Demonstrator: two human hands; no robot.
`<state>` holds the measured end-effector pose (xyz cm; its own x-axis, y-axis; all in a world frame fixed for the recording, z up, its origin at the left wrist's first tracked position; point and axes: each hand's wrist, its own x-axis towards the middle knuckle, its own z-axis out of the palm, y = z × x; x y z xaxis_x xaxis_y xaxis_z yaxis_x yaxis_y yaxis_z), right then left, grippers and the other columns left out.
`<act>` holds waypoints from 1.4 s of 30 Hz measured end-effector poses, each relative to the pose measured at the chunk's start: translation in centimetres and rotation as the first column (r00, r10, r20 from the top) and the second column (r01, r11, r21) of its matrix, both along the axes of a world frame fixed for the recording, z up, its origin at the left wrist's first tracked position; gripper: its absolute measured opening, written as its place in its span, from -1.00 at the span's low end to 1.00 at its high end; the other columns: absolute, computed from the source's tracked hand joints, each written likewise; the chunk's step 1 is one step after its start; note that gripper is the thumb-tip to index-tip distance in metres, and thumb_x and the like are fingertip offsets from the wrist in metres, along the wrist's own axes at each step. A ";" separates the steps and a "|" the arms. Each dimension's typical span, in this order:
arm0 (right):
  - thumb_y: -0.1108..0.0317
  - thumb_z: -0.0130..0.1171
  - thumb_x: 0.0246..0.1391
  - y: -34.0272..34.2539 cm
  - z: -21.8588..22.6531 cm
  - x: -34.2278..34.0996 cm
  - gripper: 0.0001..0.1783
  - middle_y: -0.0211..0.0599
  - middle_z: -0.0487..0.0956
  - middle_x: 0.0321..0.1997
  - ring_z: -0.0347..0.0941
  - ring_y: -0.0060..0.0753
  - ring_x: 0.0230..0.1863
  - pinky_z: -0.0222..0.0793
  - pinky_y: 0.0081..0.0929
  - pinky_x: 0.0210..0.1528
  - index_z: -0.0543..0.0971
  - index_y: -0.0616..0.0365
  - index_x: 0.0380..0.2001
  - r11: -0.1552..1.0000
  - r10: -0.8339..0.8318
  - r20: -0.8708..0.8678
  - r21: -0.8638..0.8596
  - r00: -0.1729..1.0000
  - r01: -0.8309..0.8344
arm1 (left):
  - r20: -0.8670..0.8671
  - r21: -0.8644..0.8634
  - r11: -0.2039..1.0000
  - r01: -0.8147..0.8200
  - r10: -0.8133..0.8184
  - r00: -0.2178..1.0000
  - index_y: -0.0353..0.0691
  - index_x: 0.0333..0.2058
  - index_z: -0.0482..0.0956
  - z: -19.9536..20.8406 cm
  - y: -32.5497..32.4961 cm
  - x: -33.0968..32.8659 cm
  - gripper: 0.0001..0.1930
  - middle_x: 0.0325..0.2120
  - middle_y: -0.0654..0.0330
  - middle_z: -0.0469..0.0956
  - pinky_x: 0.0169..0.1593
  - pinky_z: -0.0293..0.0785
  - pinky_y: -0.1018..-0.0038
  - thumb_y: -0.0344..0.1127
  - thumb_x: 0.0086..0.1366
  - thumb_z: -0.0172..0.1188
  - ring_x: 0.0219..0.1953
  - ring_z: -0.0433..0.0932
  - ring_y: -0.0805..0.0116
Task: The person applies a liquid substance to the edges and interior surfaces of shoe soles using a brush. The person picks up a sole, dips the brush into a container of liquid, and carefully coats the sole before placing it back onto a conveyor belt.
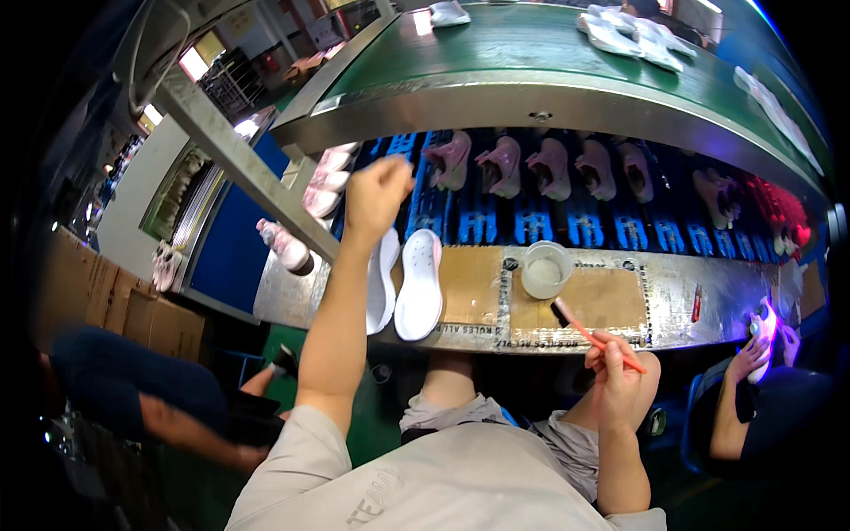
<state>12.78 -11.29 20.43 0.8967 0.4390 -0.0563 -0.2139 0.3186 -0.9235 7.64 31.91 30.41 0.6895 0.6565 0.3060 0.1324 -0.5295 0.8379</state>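
My left hand (379,196) is raised over the left end of the blue conveyor, fingers curled closed; whatever is in them, if anything, is hidden. Below it, two white shoe soles lie on the metal bench: one sole (419,288) in full view, the other sole (381,288) partly covered by my forearm. In my right hand (613,372) is a brush (584,333) with an orange-red handle, its dark bristles pointing up and left. Just beyond the bristles, a translucent tub (546,270) with pale contents stands on the cardboard (602,296).
Several pink shoe uppers (549,168) stand along the blue conveyor (531,221). An overhead green belt (496,57) carries white pieces (633,35). A slanted metal post (239,159) rises at left. A red-handled tool (697,303) lies on the bench. People sit on both sides.
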 end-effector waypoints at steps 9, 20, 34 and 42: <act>0.39 0.11 0.37 3.2 3.0 6.0 -0.76 -0.31 0.66 -0.37 0.57 -0.54 -0.31 0.42 -0.56 -0.23 0.68 0.32 -0.14 0.867 0.233 0.417 -0.499 0.878 0.007 | -0.705 0.316 0.888 -0.333 0.455 0.545 -0.50 -0.19 0.70 -13.2 0.1 -10.6 -0.31 -0.18 -0.32 0.67 0.07 0.56 0.08 0.16 0.04 0.40 -0.04 0.67 -0.21; 0.23 0.21 0.25 9.2 2.1 11.0 -0.76 -0.06 0.66 -0.46 0.61 -0.07 -0.43 0.44 -0.27 -0.33 0.72 0.16 -0.24 0.653 0.420 0.498 -0.746 0.759 0.128 | -0.396 0.316 0.865 -0.390 0.494 0.774 -0.51 0.12 0.40 -8.2 -3.9 -11.0 -0.19 -0.09 -0.25 0.65 0.11 0.54 0.15 -0.11 0.01 0.54 0.00 0.65 -0.10; 0.34 0.17 0.35 8.0 2.2 10.2 -0.80 -0.21 0.72 -0.27 0.66 -0.43 -0.28 0.48 -0.51 -0.25 0.69 0.19 -0.12 0.701 0.358 0.455 -0.708 0.816 0.086 | 0.605 -0.796 -0.098 0.597 -0.109 0.789 -0.39 0.45 0.03 -10.1 -13.3 -11.8 -0.11 0.22 -0.42 0.38 0.32 0.39 -0.16 -0.15 0.24 0.20 0.23 0.44 -0.42; 0.40 0.15 0.31 7.1 6.1 8.3 -0.77 -0.26 0.71 -0.24 0.57 -0.48 -0.24 0.51 -0.50 -0.10 0.71 0.30 -0.15 0.823 0.559 0.475 -0.414 0.680 -0.388 | 0.577 -0.816 -0.204 0.540 -0.277 0.768 -0.45 0.42 0.06 -12.0 -13.6 -13.1 -0.04 0.17 -0.41 0.41 0.23 0.54 0.00 0.21 0.33 0.13 0.17 0.53 -0.29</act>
<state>21.05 -4.17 26.55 0.4743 0.8572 0.2004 0.3062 0.0528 -0.9505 -5.47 18.32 18.46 0.9894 -0.0374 -0.1402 0.1037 0.8584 0.5025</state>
